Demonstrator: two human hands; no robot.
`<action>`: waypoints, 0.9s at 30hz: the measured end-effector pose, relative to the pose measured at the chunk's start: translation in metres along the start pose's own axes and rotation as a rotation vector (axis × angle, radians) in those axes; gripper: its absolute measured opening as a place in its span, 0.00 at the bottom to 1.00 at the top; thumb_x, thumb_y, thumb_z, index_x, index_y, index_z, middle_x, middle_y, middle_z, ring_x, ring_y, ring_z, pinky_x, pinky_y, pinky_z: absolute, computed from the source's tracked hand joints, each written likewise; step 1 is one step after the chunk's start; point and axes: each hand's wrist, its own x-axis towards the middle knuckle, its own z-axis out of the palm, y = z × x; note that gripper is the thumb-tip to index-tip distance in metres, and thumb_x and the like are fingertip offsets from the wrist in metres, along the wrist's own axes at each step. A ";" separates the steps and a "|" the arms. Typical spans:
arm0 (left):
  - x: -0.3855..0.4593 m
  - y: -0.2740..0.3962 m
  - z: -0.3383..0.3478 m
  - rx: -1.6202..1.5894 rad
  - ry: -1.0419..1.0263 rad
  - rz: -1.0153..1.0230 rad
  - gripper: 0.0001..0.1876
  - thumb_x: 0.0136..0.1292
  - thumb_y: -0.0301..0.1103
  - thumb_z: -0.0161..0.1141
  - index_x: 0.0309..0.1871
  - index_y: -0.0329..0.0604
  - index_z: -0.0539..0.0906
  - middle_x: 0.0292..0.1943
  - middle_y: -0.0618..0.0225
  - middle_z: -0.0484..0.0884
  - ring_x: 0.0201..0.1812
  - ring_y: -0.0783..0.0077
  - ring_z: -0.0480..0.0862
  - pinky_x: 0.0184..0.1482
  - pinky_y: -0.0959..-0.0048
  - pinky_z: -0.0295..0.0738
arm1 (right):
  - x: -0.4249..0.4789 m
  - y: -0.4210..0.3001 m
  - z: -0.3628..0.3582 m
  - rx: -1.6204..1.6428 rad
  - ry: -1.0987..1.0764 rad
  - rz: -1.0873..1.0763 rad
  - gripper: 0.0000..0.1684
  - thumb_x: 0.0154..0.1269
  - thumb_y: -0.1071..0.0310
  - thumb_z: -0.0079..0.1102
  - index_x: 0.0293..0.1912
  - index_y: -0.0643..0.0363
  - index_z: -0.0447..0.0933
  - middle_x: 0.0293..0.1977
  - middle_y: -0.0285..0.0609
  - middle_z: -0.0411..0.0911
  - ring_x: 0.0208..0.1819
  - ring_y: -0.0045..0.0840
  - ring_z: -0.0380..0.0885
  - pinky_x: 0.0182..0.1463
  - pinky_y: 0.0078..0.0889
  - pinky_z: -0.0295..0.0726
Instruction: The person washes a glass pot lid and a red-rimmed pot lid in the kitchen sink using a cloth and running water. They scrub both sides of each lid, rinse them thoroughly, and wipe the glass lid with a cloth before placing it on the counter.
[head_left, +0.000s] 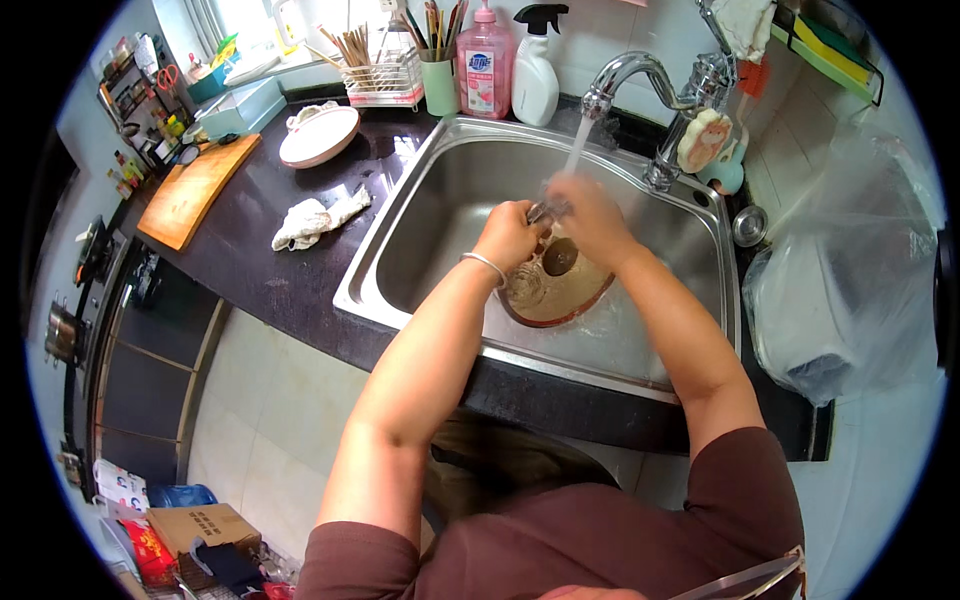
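Observation:
Both my hands meet over a bowl in the steel sink (465, 187), just below the running faucet (637, 67). My left hand (510, 234), with a bangle on the wrist, is closed around a slim, shiny utensil (537, 213) whose far end is hidden. Against it, directly in the water stream (577, 146), my right hand (589, 217) is blurred, so its grip is unclear. Beneath them, the reddish-brown rimmed bowl (544, 323) holds cloudy, tan water. A dark round thing (559, 256) shows in that water; its kind cannot be told.
Left of the sink, a crumpled white cloth (319, 219), an overturned bowl (321, 139) and a wooden cutting board (196, 191) lie on the dark counter (247, 270). Behind stand a pink detergent bottle (485, 71) and a spray bottle (535, 75). A plastic-wrapped item (806, 315) sits at right.

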 end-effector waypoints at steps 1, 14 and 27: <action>-0.001 0.007 0.000 -0.088 0.032 -0.020 0.09 0.63 0.30 0.56 0.39 0.31 0.78 0.29 0.61 0.83 0.23 0.71 0.83 0.22 0.75 0.78 | 0.000 0.010 -0.001 0.022 0.075 0.167 0.18 0.50 0.74 0.54 0.44 0.62 0.68 0.43 0.49 0.71 0.50 0.43 0.68 0.53 0.39 0.68; 0.008 -0.001 0.005 -0.454 0.390 -0.069 0.14 0.65 0.40 0.53 0.38 0.34 0.75 0.28 0.61 0.80 0.20 0.65 0.81 0.20 0.71 0.78 | -0.012 -0.001 0.037 -0.071 -0.004 0.303 0.33 0.59 0.71 0.53 0.63 0.60 0.58 0.66 0.57 0.47 0.68 0.48 0.48 0.69 0.40 0.51; 0.008 0.002 0.002 -0.393 0.239 -0.064 0.12 0.65 0.35 0.53 0.41 0.33 0.74 0.27 0.57 0.80 0.21 0.62 0.83 0.19 0.71 0.78 | -0.026 0.040 0.032 -0.110 0.265 0.338 0.16 0.49 0.73 0.60 0.42 0.59 0.77 0.45 0.46 0.72 0.49 0.39 0.70 0.51 0.38 0.71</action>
